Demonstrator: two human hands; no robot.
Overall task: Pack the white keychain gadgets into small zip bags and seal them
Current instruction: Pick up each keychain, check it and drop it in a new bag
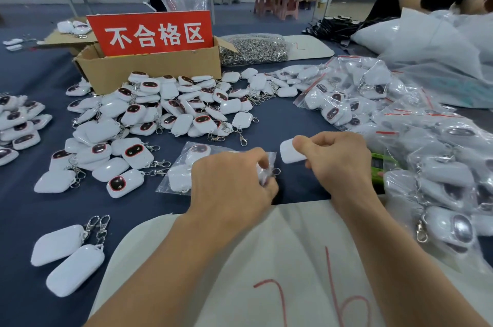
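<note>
- My left hand (229,182) pinches the mouth of a small bag (176,174) lying on the desk (293,118), fingers curled round the plastic.
- My right hand (338,158) pinches a white gadget (289,153) just beside that mouth, not yet inside.
- If the mouth sags shut, the gadget could catch on the lip and keep the zip from sealing.

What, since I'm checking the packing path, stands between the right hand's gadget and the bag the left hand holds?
Nothing visible. The right hand pinches the gadget just right of the bag edge that the left hand grips; only bare blue cloth shows in the gap. Whether the bag's mouth is open cannot be told.
</note>
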